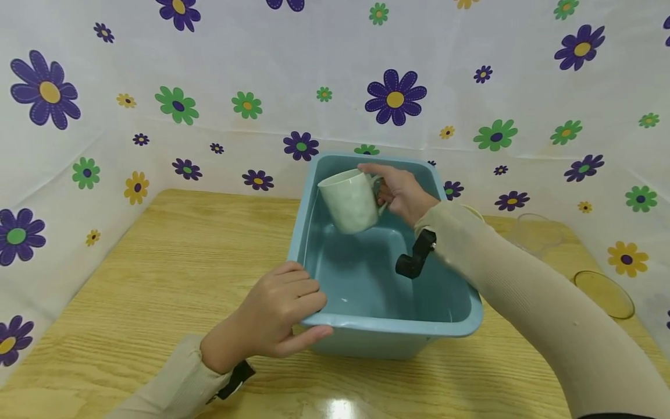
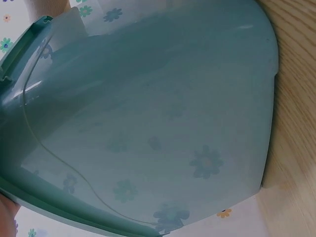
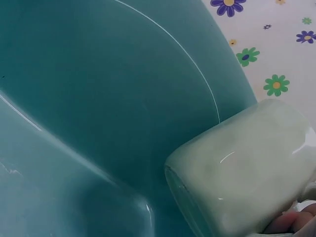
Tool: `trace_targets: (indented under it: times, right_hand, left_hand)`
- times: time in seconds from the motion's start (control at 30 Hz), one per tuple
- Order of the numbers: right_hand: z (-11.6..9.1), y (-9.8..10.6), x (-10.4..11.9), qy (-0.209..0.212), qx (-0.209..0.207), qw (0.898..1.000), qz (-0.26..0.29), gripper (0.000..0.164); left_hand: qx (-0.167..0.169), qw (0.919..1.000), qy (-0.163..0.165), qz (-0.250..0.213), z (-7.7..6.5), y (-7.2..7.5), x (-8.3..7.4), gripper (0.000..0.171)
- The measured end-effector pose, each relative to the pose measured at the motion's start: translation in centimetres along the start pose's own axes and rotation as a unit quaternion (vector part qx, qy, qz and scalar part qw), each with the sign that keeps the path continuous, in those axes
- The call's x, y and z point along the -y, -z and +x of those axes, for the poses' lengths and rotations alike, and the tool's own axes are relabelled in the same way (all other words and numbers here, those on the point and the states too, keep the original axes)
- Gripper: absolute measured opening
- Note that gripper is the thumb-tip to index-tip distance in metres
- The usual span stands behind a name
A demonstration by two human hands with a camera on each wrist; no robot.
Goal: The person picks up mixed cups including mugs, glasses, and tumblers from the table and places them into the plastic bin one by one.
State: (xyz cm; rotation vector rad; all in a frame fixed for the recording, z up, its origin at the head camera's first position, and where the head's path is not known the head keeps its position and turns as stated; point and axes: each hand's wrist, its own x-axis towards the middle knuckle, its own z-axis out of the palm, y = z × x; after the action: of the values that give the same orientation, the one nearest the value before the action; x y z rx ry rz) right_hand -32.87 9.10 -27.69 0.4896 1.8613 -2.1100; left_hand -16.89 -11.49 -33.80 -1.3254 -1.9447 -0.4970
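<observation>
My right hand (image 1: 400,195) has its fingers hooked round the handle of a pale ceramic mug (image 1: 350,201), grasping it firmly enough to hold it tilted, its mouth leaning toward the left. The mug is over the far part of a blue plastic tub (image 1: 389,327); I cannot tell whether it touches the tub's wall. My left hand (image 1: 280,311) grips the tub's rim at the near left corner, fingers curled over the edge and thumb along the outside. The tub stands on a wood-grain tabletop (image 1: 209,250), in front of a flower-printed sheet (image 1: 445,58). Off to the right, beyond my sleeve (image 1: 513,291), lie an amber oval dish (image 1: 604,294) and, farther back, a clear round piece (image 1: 539,233) too faint to name. A small black camera (image 1: 413,259) is strapped at my right wrist.
</observation>
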Motion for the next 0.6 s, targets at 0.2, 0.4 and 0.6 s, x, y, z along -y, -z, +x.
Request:
trace_targets:
  times: [0.2, 0.4, 0.6]
  right_hand:
    - [0.1, -0.1, -0.2, 0.004, -0.002, 0.999, -0.036, 0.041]
    - [0.9, -0.4, -0.6, 0.011, -0.029, 0.995, -0.099, 0.035]
    - [1.8, -0.5, -1.1, 0.014, -0.042, 0.981, -0.188, 0.038]
  left_hand:
    - [0.002, 1.0000, 0.001, 0.001, 0.0, 0.0, 0.0, 0.051]
    - [-0.002, 1.0000, -0.003, 0.002, 0.1, 0.0, 0.1, 0.050]
    - [-0.008, 0.9999, -0.009, 0.003, 0.1, -0.1, 0.0, 0.049]
